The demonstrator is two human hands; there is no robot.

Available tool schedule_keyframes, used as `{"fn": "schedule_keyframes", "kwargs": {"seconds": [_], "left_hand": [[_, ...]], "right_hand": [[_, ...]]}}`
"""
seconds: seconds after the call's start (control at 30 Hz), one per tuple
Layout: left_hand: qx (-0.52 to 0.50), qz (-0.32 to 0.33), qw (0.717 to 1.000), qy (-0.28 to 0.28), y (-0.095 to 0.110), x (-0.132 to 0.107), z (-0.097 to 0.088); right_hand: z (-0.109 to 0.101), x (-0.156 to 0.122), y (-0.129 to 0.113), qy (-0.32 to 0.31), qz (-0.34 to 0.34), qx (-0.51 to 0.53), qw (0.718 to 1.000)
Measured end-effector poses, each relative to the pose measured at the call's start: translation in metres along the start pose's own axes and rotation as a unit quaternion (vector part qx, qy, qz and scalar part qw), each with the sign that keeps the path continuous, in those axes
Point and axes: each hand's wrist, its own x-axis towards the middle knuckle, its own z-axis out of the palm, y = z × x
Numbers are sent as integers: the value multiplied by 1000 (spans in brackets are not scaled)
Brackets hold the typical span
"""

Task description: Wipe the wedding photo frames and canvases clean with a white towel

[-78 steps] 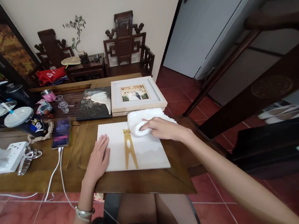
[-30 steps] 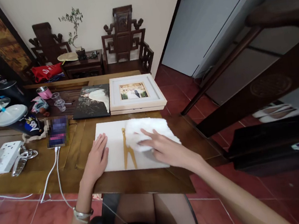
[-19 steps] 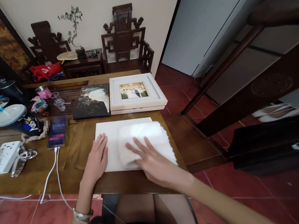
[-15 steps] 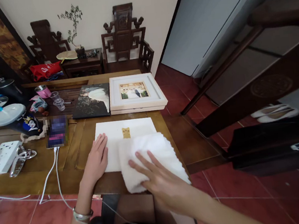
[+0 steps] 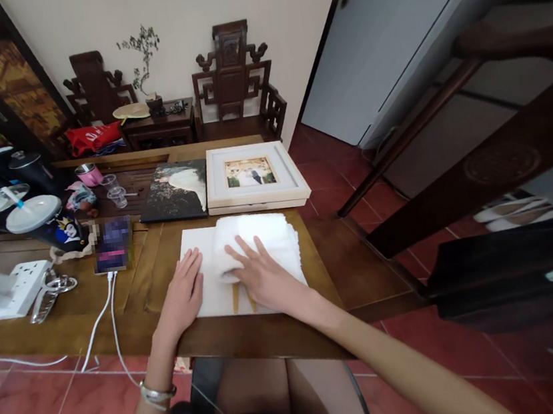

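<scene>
While I sat at the table [image 5: 347, 252], my left hand [image 5: 182, 294] lay flat on the nine o'clock edge of the white panel [image 5: 196, 243]. Its fingers were straight and open, gripping nothing, only pressing the panel down. My right hand [image 5: 261, 281] rested palm-down on the white cloth [image 5: 264, 234], with its fingers [image 5: 248, 254] spread and unclenched, so the cloth was pinned under them rather than pinched.

The cloth covered the panel's middle and its twelve-to-three o'clock part. Two legs of a gold stand [image 5: 236, 297] poked out from under it at six o'clock. By my judgement the wiping was somewhere midway. The strip at nine o'clock and the near edge lay bare, and I could not tell whether the cloth had passed over them.

From the panel, a framed photo [image 5: 217, 174] lay at twelve o'clock, touching or just beside its far edge. A dark canvas print [image 5: 174, 193] sat at eleven o'clock. A phone [image 5: 112, 244] on a white cable [image 5: 102, 317] was at nine to ten o'clock, and a power strip [image 5: 7, 294] lay farther out at nine.
</scene>
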Motion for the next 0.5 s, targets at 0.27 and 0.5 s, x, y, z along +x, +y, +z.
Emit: {"fn": "schedule_keyframes", "kwargs": {"seconds": [0.27, 0.5], "left_hand": [[-1, 2, 1000, 2, 0, 0, 1], [-9, 2, 1000, 1, -2, 0, 2]], "right_hand": [[-7, -61, -42, -65, -101, 74, 990], [-12, -33, -20, -44, -62, 76, 994]]}}
